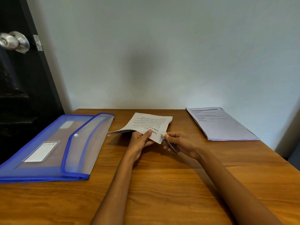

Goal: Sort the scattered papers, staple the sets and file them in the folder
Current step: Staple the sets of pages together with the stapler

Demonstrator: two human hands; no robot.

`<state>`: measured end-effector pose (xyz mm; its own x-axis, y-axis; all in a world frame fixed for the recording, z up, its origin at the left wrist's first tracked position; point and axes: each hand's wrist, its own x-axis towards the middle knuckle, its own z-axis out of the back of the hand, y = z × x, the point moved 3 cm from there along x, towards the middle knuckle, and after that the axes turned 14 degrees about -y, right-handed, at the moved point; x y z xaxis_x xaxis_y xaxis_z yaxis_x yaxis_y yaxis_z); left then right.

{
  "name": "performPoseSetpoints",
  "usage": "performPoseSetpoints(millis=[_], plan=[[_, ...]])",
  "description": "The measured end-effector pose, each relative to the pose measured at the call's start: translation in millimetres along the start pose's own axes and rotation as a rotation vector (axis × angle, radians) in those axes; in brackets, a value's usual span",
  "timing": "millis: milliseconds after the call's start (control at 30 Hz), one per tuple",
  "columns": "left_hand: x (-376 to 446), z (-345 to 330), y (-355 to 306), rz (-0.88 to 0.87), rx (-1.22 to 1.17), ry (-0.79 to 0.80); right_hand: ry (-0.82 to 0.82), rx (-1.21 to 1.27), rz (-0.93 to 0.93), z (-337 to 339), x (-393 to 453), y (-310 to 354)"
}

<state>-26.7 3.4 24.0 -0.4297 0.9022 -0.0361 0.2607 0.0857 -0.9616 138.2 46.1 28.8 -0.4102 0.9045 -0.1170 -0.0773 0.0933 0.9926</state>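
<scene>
Far left: dark door [19, 88] with a round metal doorknob [13, 41]. Wooden table [154, 184] against a pale wall [162, 54].

Left on the table: translucent blue-edged snap folder [53, 148], lying flat, flap down, white label on its front.

Centre: left hand [139, 142] pinches a set of printed papers [149, 124], thumb on top of the front sheet, fingers curled underneath. The set is lifted off the table at the near corner; its sheets fan apart at the left edge. The grip sits at the set's near edge, most of the paper reaching away from the hand toward the wall.

Just right of that: right hand [181, 144] clenched round a small metal stapler [169, 144], its nose at the set's near right corner, touching the paper edge. Whether its mouth is over the corner: can't tell.

Far right: second stack of printed sheets [222, 124], flat on the table, well apart from both hands.
</scene>
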Motion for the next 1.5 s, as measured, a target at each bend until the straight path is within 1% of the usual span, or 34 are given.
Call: performPoseSetpoints(millis=[300,633,800,900,1000,1133,1200,1300,1367,1400,1433,1500], plan=[[-3.1,-4.3,-0.2,0.025,0.004,0.028,0.013,0.075,-0.051,-3.0,1.9,-5.8],[-4.3,-5.6,0.5,0.098,-0.04,0.034,-0.033,0.071,-0.032,-5.9,2.2,-6.6],[-5.3,-7.2,3.7,0.075,0.041,0.059,-0.05,0.065,-0.008,-6.3,6.1,-8.5],[-6.8,-6.9,2.7,0.079,0.009,0.058,-0.062,0.036,0.007,-6.8,6.8,-10.2],[-6.1,-5.5,3.1,0.06,0.028,0.039,-0.065,0.024,0.009,-9.8,8.0,-12.7],[-4.9,-5.9,7.6,0.041,0.048,0.006,-0.108,0.022,-0.004,-11.8,12.5,-15.4],[-2.8,-4.1,8.0,0.06,0.049,0.012,-0.121,0.009,-0.009,-12.3,12.6,-15.6],[-1.1,-1.9,11.5,0.149,0.046,0.031,-0.119,0.003,-0.022,-9.4,11.2,-13.2],[-0.2,-0.5,12.7,0.185,-0.006,-0.013,-0.116,-0.108,0.014,-1.1,10.4,-9.4],[1.0,0.8,12.6,0.19,-0.033,-0.047,-0.137,-0.239,0.061,5.7,10.6,-8.0],[2.1,2.4,12.7,0.2,-0.06,-0.075,-0.19,-0.384,0.117,13.9,11.3,-7.7],[3.7,4.3,12.8,0.225,-0.104,-0.1,-0.359,-0.655,0.231,31.7,13.8,-8.7]])
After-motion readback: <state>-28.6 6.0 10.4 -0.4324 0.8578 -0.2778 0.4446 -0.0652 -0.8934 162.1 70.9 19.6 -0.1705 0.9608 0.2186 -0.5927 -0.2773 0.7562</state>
